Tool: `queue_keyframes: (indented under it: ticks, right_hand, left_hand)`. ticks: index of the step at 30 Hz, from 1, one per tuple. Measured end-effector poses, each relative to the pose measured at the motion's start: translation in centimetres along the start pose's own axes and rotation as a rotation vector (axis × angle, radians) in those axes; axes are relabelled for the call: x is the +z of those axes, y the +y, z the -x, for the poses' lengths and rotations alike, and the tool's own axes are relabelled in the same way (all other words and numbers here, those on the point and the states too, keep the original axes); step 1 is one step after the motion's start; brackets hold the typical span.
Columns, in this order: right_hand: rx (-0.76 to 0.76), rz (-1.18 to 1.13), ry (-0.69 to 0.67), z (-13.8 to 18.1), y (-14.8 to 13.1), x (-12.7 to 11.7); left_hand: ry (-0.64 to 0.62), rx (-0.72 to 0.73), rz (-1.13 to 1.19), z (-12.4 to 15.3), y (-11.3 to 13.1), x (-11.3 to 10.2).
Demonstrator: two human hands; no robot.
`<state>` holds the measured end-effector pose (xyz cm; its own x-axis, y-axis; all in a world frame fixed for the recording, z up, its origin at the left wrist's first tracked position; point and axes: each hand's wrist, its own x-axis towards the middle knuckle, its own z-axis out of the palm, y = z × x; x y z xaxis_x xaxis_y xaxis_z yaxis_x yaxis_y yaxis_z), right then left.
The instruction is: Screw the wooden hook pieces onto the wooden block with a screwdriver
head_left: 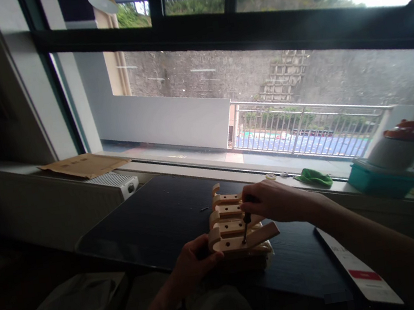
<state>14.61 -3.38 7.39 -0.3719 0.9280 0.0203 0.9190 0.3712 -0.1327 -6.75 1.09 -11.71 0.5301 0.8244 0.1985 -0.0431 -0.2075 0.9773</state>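
Note:
A light wooden assembly (230, 226) of several rounded slats with holes lies on the dark table (154, 220). My left hand (192, 262) grips its near left end, fingers wrapped round the wood. My right hand (270, 200) is closed on a small screwdriver (245, 227), whose tip points down into a hole in the nearest slat. A tiny dark screw (204, 209) lies on the table left of the assembly.
A white phone or booklet (358, 269) lies at the table's right edge. On the windowsill sit a green cloth (314, 178), a teal box (380, 181) with a white object on it, a cardboard sheet (84, 165) and a white device (116, 183).

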Motion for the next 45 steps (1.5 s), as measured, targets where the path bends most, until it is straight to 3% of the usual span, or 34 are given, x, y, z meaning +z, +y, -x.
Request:
queue_keyframes:
  ticks: [8, 21, 28, 39, 45]
  right_hand:
    - [-0.071, -0.011, -0.025, 0.7, -0.3, -1.3]
    - [0.021, 0.013, 0.025, 0.5, 0.0, -0.3]
    - [-0.098, -0.026, -0.017, 0.8, -0.6, -1.2]
    - [-0.003, 0.024, 0.052, 0.3, -0.8, -0.2]
    - [-0.076, 0.012, 0.020, 0.7, -0.7, -1.0]
  left_hand:
    - [-0.014, -0.021, 0.012, 0.1, 0.2, 0.0]
    - [-0.009, -0.022, 0.025, 0.1, 0.4, 0.1]
    - [-0.002, -0.008, 0.006, 0.0, 0.0, 0.0]
    - [-0.018, -0.002, -0.007, 0.1, 0.1, 0.0]
    - [-0.017, -0.001, -0.008, 0.2, 0.0, 0.0]
